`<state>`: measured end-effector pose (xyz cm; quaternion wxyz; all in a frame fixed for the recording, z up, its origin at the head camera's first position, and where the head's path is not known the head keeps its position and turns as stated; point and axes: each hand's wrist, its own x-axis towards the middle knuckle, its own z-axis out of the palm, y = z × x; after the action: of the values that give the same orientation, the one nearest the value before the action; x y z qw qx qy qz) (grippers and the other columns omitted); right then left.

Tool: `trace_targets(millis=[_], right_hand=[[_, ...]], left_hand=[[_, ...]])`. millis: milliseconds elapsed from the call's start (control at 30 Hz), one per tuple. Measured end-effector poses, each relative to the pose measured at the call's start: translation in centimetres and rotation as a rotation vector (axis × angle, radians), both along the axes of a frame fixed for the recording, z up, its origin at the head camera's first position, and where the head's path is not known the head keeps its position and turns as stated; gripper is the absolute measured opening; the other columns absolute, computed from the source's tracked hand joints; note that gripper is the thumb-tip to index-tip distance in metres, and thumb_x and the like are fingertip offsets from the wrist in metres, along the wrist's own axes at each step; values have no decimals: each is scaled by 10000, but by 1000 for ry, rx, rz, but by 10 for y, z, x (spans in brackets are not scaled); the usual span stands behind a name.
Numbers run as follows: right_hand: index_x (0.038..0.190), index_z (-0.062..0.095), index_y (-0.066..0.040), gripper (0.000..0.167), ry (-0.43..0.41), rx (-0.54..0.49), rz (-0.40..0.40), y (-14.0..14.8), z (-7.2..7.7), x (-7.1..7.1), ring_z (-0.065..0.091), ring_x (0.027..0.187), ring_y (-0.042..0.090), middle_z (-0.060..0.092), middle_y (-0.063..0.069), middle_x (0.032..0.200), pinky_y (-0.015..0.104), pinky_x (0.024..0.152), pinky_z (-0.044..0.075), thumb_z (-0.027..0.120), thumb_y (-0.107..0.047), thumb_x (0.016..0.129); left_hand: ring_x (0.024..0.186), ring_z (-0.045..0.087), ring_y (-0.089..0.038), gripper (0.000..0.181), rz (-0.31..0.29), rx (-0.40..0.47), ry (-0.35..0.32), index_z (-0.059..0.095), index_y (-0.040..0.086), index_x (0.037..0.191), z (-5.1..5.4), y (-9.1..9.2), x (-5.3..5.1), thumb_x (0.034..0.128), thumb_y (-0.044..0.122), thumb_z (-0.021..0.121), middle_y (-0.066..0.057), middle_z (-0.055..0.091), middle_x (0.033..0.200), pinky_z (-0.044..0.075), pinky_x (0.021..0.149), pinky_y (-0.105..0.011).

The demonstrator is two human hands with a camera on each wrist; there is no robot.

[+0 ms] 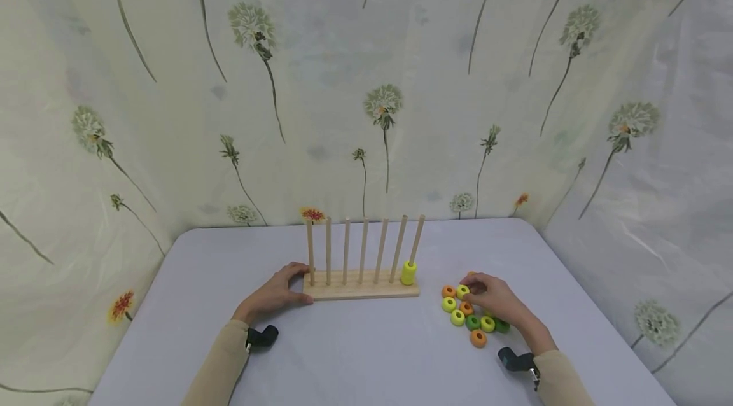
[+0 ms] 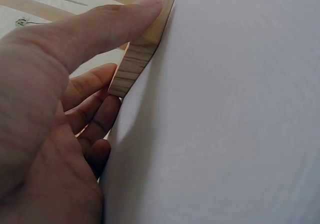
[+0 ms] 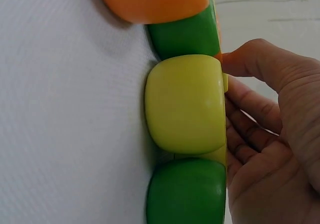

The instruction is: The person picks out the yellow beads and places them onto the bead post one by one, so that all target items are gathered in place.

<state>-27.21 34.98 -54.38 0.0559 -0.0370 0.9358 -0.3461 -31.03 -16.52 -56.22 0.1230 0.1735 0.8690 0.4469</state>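
A wooden peg rack [image 1: 366, 293] with several upright pegs stands on the table. My left hand [image 1: 277, 294] grips its left end; in the left wrist view the thumb lies on the front edge of the base [image 2: 132, 66] and the fingers are behind. Yellow beads [image 1: 408, 273] are stacked on the rightmost peg. To the right, my right hand [image 1: 497, 299] pinches a yellow bead [image 1: 462, 291] at the far side of a loose bead group. In the right wrist view, nearer beads, including a yellow bead [image 3: 186, 104] and a green bead [image 3: 187, 194], hide most of that pinch.
Loose orange beads [image 1: 478, 338], green beads [image 1: 472, 322] and yellow beads [image 1: 449, 305] lie close together by the right hand. A pale cloth covers the table [image 1: 355, 355]. Behind it hangs a flower-printed curtain [image 1: 321, 107].
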Motion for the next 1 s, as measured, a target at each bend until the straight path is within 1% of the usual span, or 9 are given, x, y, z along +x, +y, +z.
trace_targets(millis=[133, 300, 500, 667, 900, 1000], right_hand=[[1106, 647, -103, 340, 14, -2, -2, 0, 0, 1, 577, 907, 145, 642, 17, 1037, 274, 759, 515, 754, -270, 830], [1118, 644, -99, 344, 20, 2, -9, 0, 1, 3, 586, 931, 150, 644, 19, 1056, 289, 782, 522, 746, -273, 839], [1156, 628, -75, 393, 47, -6, -12, 2, 5, 5, 601, 997, 188, 643, 58, 1127, 344, 840, 531, 741, -278, 839], [1191, 610, -63, 407, 51, -15, -17, 4, 8, 5, 597, 1011, 201, 643, 67, 1141, 355, 848, 529, 726, -251, 849], [1175, 616, -81, 359, 67, -19, -2, 6, 12, 5, 583, 967, 182, 645, 42, 1080, 281, 770, 519, 708, -248, 871], [1171, 618, -94, 354, 75, -15, 0, 7, 12, 4, 580, 960, 174, 646, 32, 1070, 270, 760, 510, 709, -266, 875]], left_hand=[[1432, 284, -301, 750, -2, 4, 1, 505, 172, 1359, 1, 0, 0, 724, 403, 829, -30, 426, 1456, 216, 1164, -557], [1435, 287, -278, 774, 9, -7, -10, 503, 184, 1364, 1, 0, 0, 711, 437, 832, -9, 424, 1460, 216, 1173, -535], [1437, 283, -284, 783, 6, -10, -5, 499, 181, 1370, -1, -1, 0, 712, 449, 827, -11, 420, 1464, 215, 1171, -543], [1440, 277, -282, 786, 3, -8, -9, 497, 183, 1370, -1, -1, -1, 710, 453, 828, -11, 418, 1467, 209, 1175, -537], [1446, 264, -287, 772, 7, 11, -21, 504, 190, 1363, -1, 0, 0, 709, 436, 833, -12, 414, 1471, 196, 1177, -545], [1447, 261, -290, 773, 9, 9, -22, 502, 187, 1364, 1, 0, 1, 710, 433, 832, -16, 410, 1475, 194, 1177, -547]])
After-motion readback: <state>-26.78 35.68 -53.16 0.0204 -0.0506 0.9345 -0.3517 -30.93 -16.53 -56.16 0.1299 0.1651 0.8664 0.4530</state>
